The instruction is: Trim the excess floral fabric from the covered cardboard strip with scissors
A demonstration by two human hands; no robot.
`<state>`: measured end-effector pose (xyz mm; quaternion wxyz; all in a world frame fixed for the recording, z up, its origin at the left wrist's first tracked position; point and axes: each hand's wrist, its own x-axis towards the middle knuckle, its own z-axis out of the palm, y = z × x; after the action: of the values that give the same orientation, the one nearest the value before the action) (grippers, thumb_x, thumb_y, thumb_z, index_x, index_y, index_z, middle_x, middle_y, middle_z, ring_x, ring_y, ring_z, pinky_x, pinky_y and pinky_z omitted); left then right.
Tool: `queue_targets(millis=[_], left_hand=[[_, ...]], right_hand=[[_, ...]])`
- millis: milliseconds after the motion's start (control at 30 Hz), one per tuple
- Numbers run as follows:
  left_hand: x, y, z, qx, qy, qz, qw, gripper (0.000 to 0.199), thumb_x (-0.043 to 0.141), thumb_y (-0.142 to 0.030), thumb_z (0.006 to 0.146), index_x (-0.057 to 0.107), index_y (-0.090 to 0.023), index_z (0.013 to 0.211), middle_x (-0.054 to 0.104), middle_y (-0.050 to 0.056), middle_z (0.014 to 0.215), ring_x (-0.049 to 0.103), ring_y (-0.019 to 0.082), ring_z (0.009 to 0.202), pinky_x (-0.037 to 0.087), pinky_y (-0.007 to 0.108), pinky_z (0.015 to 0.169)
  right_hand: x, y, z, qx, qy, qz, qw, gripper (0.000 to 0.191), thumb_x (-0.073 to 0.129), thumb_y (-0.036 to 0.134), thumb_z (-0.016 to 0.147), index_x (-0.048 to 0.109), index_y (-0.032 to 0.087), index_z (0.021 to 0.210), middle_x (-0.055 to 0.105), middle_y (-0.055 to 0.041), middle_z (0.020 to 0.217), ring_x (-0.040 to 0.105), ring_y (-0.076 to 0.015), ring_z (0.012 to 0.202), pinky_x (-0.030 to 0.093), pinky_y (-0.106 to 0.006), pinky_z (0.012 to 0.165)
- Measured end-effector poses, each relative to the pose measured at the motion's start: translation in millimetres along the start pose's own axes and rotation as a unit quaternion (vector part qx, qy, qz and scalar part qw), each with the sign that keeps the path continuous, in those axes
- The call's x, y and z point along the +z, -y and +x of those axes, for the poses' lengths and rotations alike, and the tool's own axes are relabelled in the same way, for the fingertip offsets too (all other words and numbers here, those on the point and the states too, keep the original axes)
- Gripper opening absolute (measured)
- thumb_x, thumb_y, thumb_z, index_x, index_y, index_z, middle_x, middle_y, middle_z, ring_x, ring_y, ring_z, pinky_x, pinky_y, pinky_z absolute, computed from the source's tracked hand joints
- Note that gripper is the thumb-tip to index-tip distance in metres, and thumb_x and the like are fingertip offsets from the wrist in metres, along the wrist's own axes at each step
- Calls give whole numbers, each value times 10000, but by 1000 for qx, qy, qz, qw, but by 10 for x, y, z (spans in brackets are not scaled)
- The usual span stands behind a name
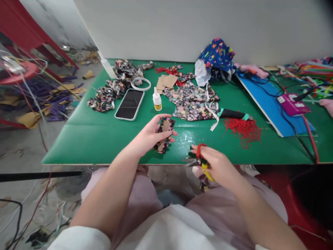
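Note:
My left hand (153, 136) grips a small card (161, 146) wrapped in dark floral fabric, over the table's front part. To its right, my right hand (212, 159) is closed around scissors (199, 160) with red and yellow handles, their blades pointing left. The blade tips are blurred and apart from the card. A small glue bottle (157, 100) with a yellow label stands behind my left hand. Floral fabric pieces (194, 104) lie further back, beside brown cardboard pieces (169, 82).
On the green table (85, 139) are a phone (129, 105), a white ring (141, 84), bunched floral fabric (106, 97), a black-and-teal cutter (234, 114), red threads (243, 132) and a blue board (270, 107) with cables. A grey panel (161, 31) stands behind.

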<state>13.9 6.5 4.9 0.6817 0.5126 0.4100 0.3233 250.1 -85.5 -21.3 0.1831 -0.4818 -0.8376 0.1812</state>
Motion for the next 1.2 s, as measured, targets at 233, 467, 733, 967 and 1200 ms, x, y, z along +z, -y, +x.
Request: queue_targets(millis=[233,467,733,967,1200], left_hand=[[154,-39,-126,11,5,-7,1000,393,602,-400,783,587,-180,1107,694,52,844,634,127,579,497,209,498],[252,-88,-264,47,8,67,997,380,508,-388,853,579,-221,1187,655,28,828,595,103,609,451,176,492],[203,-109,-239,175,104,349,915,257,471,-300,892,648,-163,765,609,-7,689,532,79,628,390,179,582],[268,-19,-210,223,82,442,865,201,529,-320,861,666,-197,779,658,-33,664,563,77,575,381,188,537],[186,44,-299,502,-255,314,764,191,537,-187,810,592,-180,628,593,-16,556,546,97,535,434,221,545]], right_hand=[[-126,64,70,55,-135,-45,988,360,603,383,792,585,162,1076,614,-13,653,597,-148,587,474,-253,549],[-249,34,184,29,-177,-145,973,620,659,498,706,519,109,1169,603,-67,803,594,-197,724,469,-292,601],[-224,160,209,86,-212,72,971,289,702,357,706,574,214,921,633,-27,822,586,-154,674,484,-278,606],[-106,275,337,150,-162,250,943,114,644,263,749,542,213,739,635,12,716,609,-127,670,497,-253,642],[-114,112,507,210,-333,405,825,215,669,264,691,465,225,745,559,40,704,588,-105,567,519,-258,563]])
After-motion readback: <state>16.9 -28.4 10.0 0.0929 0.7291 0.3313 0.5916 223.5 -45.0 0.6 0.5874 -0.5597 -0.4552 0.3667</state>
